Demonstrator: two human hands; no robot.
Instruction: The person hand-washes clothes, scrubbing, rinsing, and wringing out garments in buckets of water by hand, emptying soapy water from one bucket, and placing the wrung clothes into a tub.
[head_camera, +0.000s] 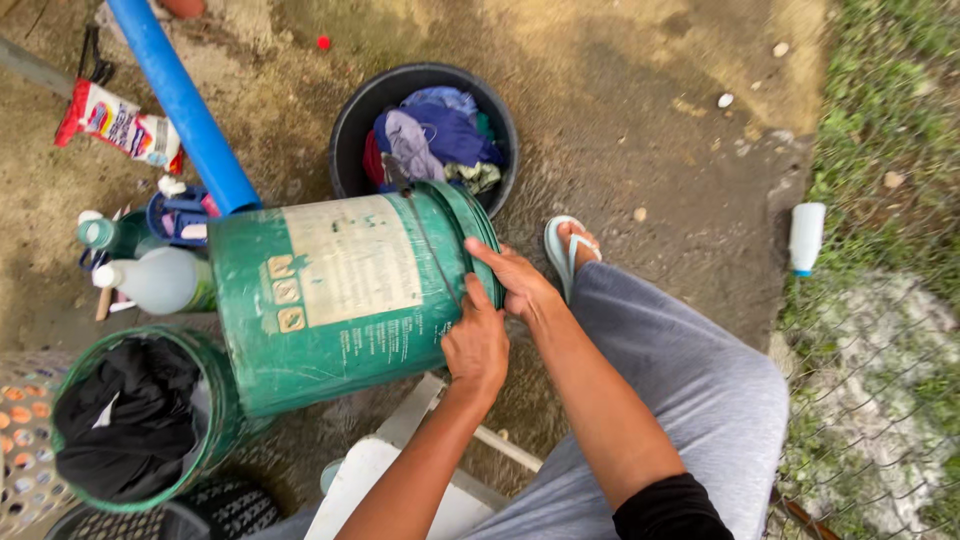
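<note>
You have the large green plastic bucket with the worn pale label (340, 300) tipped onto its side, its mouth turned toward the black round tub of mixed wet clothes (425, 135) just beyond it. Your left hand (477, 345) is closed around the rim at the lower edge of the mouth, thumb up against the wall, and your right hand (515, 280) lies flatter, fingers spread and curled over the rim's upper lip, pressing rather than clutching. Keep both grips on the rim itself, since the wall looks slick and offers nothing to hold. Your left hand seems to carry the weight, so let the right one steer the angle, and tilt slowly so that whatever is inside comes out toward the tub and not over your sandalled foot (570, 245), which sits near the mouth. Mind the second green bucket holding dark cloth (130, 420), touching the tipped one at its base; it may shift if you pivot hard. The pale plastic bottle (160, 282) and the blue pipe (185, 105) lie close behind, so roll forward, not back.
</note>
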